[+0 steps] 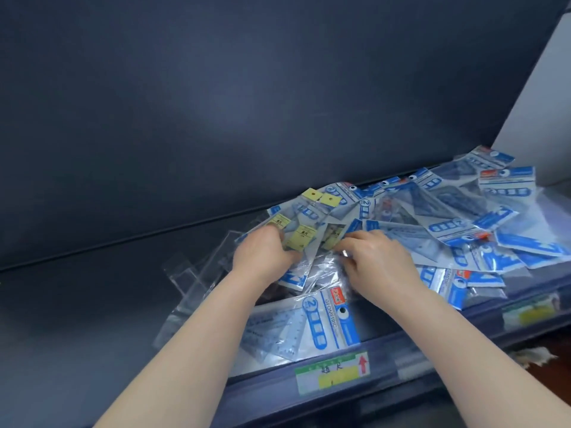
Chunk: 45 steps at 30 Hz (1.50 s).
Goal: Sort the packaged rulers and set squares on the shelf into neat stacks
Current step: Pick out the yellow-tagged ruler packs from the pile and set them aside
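A loose heap of blue-and-white set square packs [457, 223] covers the right half of the dark shelf [92, 304]. Yellow-labelled ruler packs [304, 236] lie fanned at the heap's left side. My left hand [262, 251] is closed around the lower ends of these yellow-labelled packs. My right hand [377, 257] presses down with curled fingers on clear-wrapped packs in the middle of the heap; whether it grips one is unclear. One "GEOMETRIC" set square pack [309, 325] lies flat near the shelf's front edge. Clear ruler sleeves [197, 273] lie to the left.
The shelf's front rail [401, 359] carries price labels, one green and yellow with a red arrow [332, 372]. A dark back panel [216, 103] rises behind the shelf. A light side wall [537, 88] closes the right end. The shelf's left part holds only the clear sleeves.
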Motion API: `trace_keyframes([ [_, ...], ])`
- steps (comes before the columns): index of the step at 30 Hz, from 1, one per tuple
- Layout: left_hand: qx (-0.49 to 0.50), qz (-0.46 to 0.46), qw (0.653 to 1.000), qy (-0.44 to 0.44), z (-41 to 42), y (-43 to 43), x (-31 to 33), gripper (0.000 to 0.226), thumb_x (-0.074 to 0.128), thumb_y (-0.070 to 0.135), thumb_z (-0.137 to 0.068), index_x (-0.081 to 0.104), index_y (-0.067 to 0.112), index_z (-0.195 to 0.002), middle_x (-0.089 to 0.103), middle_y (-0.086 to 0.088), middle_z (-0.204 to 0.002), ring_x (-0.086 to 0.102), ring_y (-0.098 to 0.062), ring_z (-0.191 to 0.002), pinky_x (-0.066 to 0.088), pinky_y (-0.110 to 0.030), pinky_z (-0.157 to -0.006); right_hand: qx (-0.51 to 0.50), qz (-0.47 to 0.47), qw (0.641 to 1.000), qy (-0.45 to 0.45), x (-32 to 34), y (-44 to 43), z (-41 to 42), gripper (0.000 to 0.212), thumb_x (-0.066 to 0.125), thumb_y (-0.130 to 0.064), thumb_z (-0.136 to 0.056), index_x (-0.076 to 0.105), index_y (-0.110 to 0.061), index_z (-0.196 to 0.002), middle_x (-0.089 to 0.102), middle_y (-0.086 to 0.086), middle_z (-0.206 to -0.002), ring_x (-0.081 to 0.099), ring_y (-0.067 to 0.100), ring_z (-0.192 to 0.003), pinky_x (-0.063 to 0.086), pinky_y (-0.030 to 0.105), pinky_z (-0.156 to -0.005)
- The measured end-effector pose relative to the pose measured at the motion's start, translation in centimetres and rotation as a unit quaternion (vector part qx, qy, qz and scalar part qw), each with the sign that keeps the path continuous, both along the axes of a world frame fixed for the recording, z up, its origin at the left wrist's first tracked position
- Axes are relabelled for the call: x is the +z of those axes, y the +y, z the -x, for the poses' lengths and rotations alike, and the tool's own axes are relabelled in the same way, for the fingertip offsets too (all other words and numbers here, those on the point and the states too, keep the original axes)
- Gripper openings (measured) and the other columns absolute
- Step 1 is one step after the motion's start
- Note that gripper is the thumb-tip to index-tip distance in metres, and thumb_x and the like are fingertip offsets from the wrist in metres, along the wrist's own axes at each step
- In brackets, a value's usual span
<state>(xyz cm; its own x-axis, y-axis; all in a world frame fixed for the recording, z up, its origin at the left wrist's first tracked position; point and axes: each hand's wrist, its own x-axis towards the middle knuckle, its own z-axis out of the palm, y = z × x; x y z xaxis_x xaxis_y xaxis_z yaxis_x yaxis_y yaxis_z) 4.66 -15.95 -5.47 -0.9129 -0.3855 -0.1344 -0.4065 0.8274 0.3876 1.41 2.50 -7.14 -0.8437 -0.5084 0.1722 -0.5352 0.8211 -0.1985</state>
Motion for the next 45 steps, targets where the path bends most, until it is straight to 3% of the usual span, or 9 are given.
trace_keyframes([
  [5, 0.036, -0.038, 0.998, -0.038, 0.1, -0.1, -0.3, 0.042, 0.075, 0.045, -0.073, 0.043, 0.019, -0.063, 0.047, 0.006, -0.063, 0.046, -0.016, -0.059, 0.035, -0.028, -0.054, 0.038, 0.002, 0.999, 0.008, -0.6, 0.7, 1.4, 0.023, 0.052, -0.032, -0.091, 0.069, -0.028, -0.106, 0.065, -0.005, -0.107, 0.053, 0.023, -0.100, 0.043, 0.033, -0.071],
  [11, 0.093, 0.084, 0.992, 0.009, 1.0, -1.2, 1.3, 0.023, 0.052, 0.035, -0.095, 0.056, 0.012, -0.097, 0.063, -0.010, -0.105, 0.056, -0.033, -0.101, 0.042, -0.035, -0.074, 0.008, -0.040, 0.999, 0.026, -0.4, 2.0, 2.0, 0.016, 0.054, -0.029, -0.089, 0.068, -0.027, -0.097, 0.064, -0.005, -0.099, 0.056, 0.023, -0.099, 0.031, 0.031, -0.066],
  [18, 0.066, 0.064, 0.995, -0.039, 2.2, -1.2, 0.6, 0.039, 0.071, 0.038, -0.081, 0.054, 0.014, -0.108, 0.063, -0.003, -0.105, 0.061, -0.026, -0.097, 0.042, -0.031, -0.068, -0.018, -0.069, 0.997, 0.027, 0.3, 2.4, 1.9, 0.019, 0.050, -0.031, -0.092, 0.064, -0.028, -0.104, 0.060, -0.005, -0.106, 0.054, 0.023, -0.105, 0.035, 0.033, -0.074],
  [22, 0.050, 0.023, 0.996, -0.072, 2.4, -1.0, 1.5, 0.026, 0.072, 0.038, -0.079, 0.055, 0.019, -0.085, 0.064, 0.000, -0.089, 0.061, -0.023, -0.082, 0.039, -0.028, -0.059, -0.021, -0.058, 0.998, 0.011, 0.7, 2.3, 1.8, 0.020, 0.049, -0.034, -0.092, 0.065, -0.032, -0.105, 0.062, -0.007, -0.107, 0.053, 0.022, -0.106, 0.034, 0.032, -0.073],
  [28, 0.076, -0.161, 0.972, 0.150, 1.7, -0.8, 3.7, 0.016, 0.062, 0.022, -0.090, 0.059, 0.007, -0.094, 0.065, -0.003, -0.087, 0.061, -0.022, -0.076, 0.044, -0.027, -0.059, -0.024, 0.139, 0.984, -0.112, 1.8, -0.1, 1.4, 0.027, 0.047, -0.036, -0.096, 0.064, -0.032, -0.117, 0.068, -0.010, -0.113, 0.060, 0.018, -0.107, 0.047, 0.032, -0.082],
  [33, -0.064, -0.303, 0.948, 0.079, -0.1, 3.5, 3.7, 0.009, 0.071, 0.028, -0.081, 0.069, 0.021, -0.086, 0.073, 0.001, -0.081, 0.065, -0.013, -0.070, 0.051, -0.031, -0.064, -0.077, 0.378, 0.870, -0.308, 2.5, -1.3, 0.8, 0.029, 0.048, -0.039, -0.096, 0.065, -0.017, -0.089, 0.070, 0.003, -0.090, 0.064, 0.022, -0.087, 0.052, 0.045, -0.080],
  [36, -0.078, -0.207, 0.972, 0.084, 0.7, 3.9, 2.2, 0.022, 0.071, 0.042, -0.080, 0.068, 0.022, -0.090, 0.073, 0.002, -0.088, 0.069, -0.019, -0.086, 0.057, -0.039, -0.077, -0.131, 0.448, 0.831, -0.304, 2.5, -0.4, 1.3, 0.026, 0.048, -0.036, -0.086, 0.063, -0.017, -0.095, 0.071, 0.004, -0.096, 0.067, 0.030, -0.089, 0.056, 0.051, -0.081],
  [39, -0.179, 0.064, 0.981, 0.030, 0.9, 3.1, 0.4, 0.039, 0.057, 0.043, -0.092, 0.054, 0.032, -0.130, 0.061, 0.005, -0.127, 0.051, -0.022, -0.120, 0.047, -0.040, -0.095, -0.196, 0.374, 0.880, -0.217, 2.7, 2.4, 2.1, 0.026, 0.041, -0.030, -0.087, 0.057, -0.016, -0.101, 0.066, 0.006, -0.102, 0.060, 0.029, -0.093, 0.050, 0.045, -0.084],
  [45, -0.195, 0.161, 0.967, -0.029, 1.0, 0.2, -0.8, 0.044, 0.050, 0.027, -0.095, 0.046, 0.040, -0.136, 0.044, 0.015, -0.145, 0.037, -0.021, -0.133, 0.036, -0.047, -0.107, -0.180, 0.217, 0.940, -0.190, 1.9, 5.4, 3.3, 0.020, 0.039, -0.023, -0.094, 0.049, -0.012, -0.106, 0.060, 0.007, -0.100, 0.055, 0.027, -0.090, 0.045, 0.039, -0.078],
])
